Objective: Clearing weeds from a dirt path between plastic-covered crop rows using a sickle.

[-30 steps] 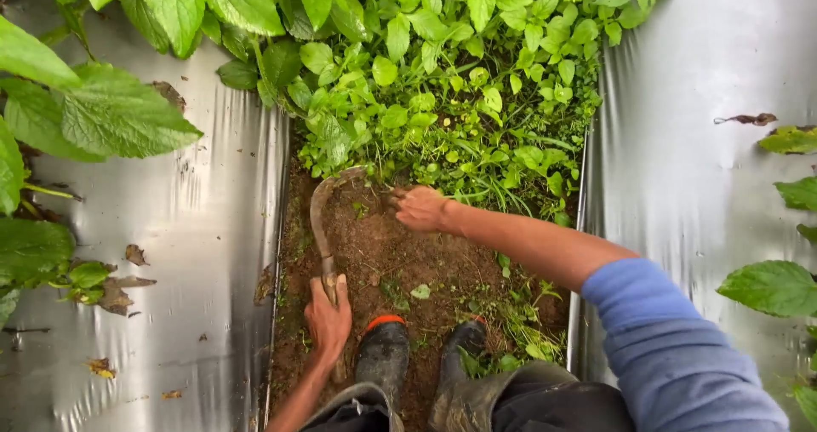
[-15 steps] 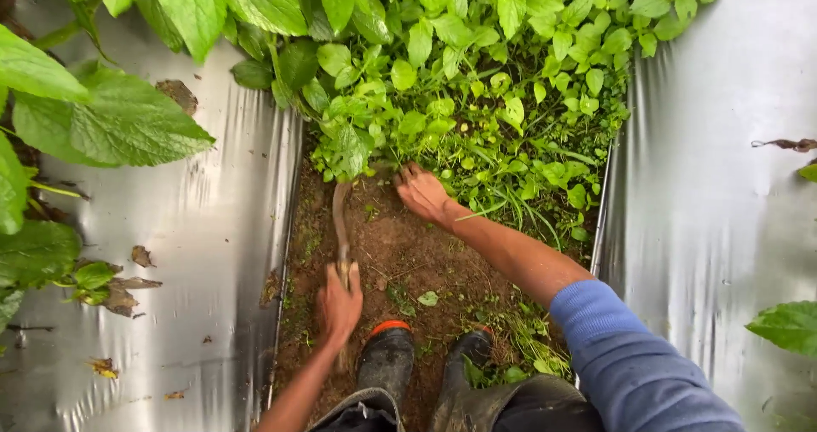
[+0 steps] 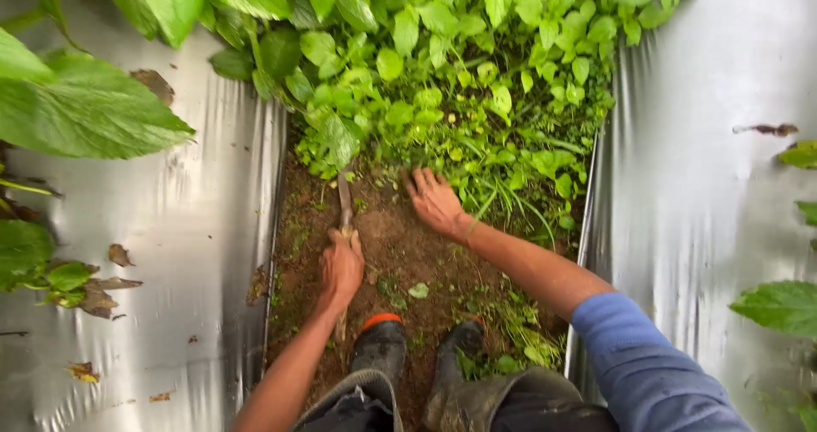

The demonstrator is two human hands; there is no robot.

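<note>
My left hand (image 3: 341,266) grips the handle of a small rusty hand sickle (image 3: 345,200), whose blade points up into the edge of the green weeds (image 3: 442,100). My right hand (image 3: 435,200) rests flat, fingers spread, on the bare brown soil (image 3: 391,245) right at the base of the weeds, a little to the right of the blade. My two dark rubber boots (image 3: 380,338) stand on the soil below the hands.
Shiny silver plastic mulch sheets (image 3: 170,253) flank the soil strip on the left and on the right (image 3: 706,185). Large green leaves (image 3: 77,108) overhang the left sheet, and a few dry leaves (image 3: 98,291) lie on it. More leaves (image 3: 779,304) show at the right edge.
The sickle has swung from a curve lying left on the soil to pointing straight up into the weeds. Both hands have moved forward toward the weed edge.
</note>
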